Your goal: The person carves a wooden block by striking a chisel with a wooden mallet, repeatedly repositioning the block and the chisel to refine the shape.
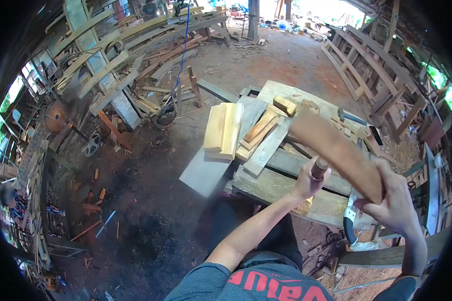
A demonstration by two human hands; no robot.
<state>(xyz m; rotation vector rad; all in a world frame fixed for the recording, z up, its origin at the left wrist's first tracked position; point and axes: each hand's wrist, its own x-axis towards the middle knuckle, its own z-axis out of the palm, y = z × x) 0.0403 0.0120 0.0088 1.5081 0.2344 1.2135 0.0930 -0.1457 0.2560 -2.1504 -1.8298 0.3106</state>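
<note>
My right hand (394, 200) grips the near end of a curved brown wooden piece (336, 150), which is raised over the workbench (281, 193) and blurred at its far end. My left hand (309, 183) is wrapped round a short rounded wooden handle (320, 168), close beside the curved piece; whatever lies beyond the handle is hidden. A saw with a black handle (349, 230) lies at the bench's near right edge. Pale yellow wood blocks (222, 129) and small wood strips (258, 131) rest on the left part of the bench.
Another tool with a dark handle (352, 118) lies at the bench's far right. Long planks (356, 65) are stacked at the right, more timber (120, 55) at the upper left. A blue cable (182, 62) hangs beyond the bench. A person (22, 208) is at the far left.
</note>
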